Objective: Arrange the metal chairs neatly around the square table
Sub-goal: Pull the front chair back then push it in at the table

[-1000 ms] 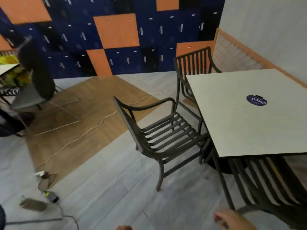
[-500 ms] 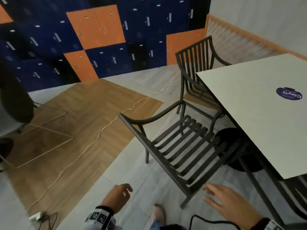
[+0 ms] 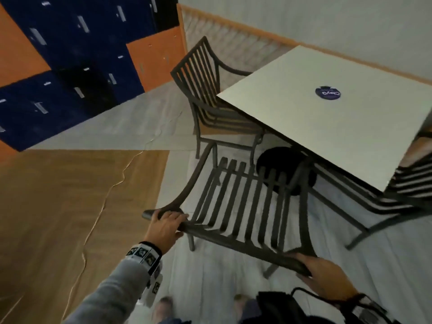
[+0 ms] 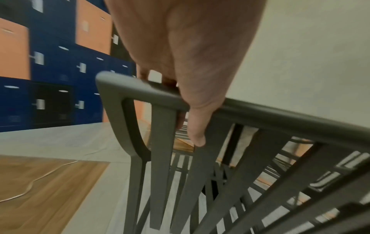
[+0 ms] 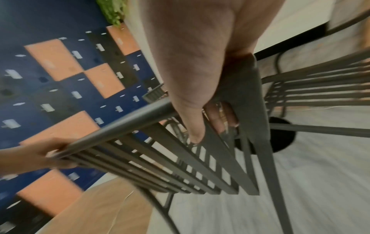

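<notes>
A dark metal slatted chair (image 3: pixel 240 202) stands in front of me, its seat facing the square white table (image 3: pixel 327 127). My left hand (image 3: pixel 167 224) grips the left end of its backrest top rail (image 4: pixel 280 117), fingers curled over the bar. My right hand (image 3: pixel 320 270) grips the right end of the same rail (image 5: pixel 124 123), thumb on the near side. In the left wrist view my left hand (image 4: pixel 190 95) wraps the bar; in the right wrist view my right hand (image 5: pixel 200 110) does the same. A second chair (image 3: pixel 203 90) is tucked in at the table's far-left side. A third chair (image 3: pixel 409 183) sits at the right side.
The table's black round base (image 3: pixel 285 169) lies on the grey floor under the top. A thin cable (image 3: pixel 112 190) runs across the wood floor patch at left. Blue and orange lockers (image 3: pixel 70 66) line the back wall. My feet (image 3: pixel 163 305) are just behind the chair.
Both hands reached forward from open air and took hold of the chair's top rail. I have stepped in behind the chair, so it now fills the lower middle of the head view.
</notes>
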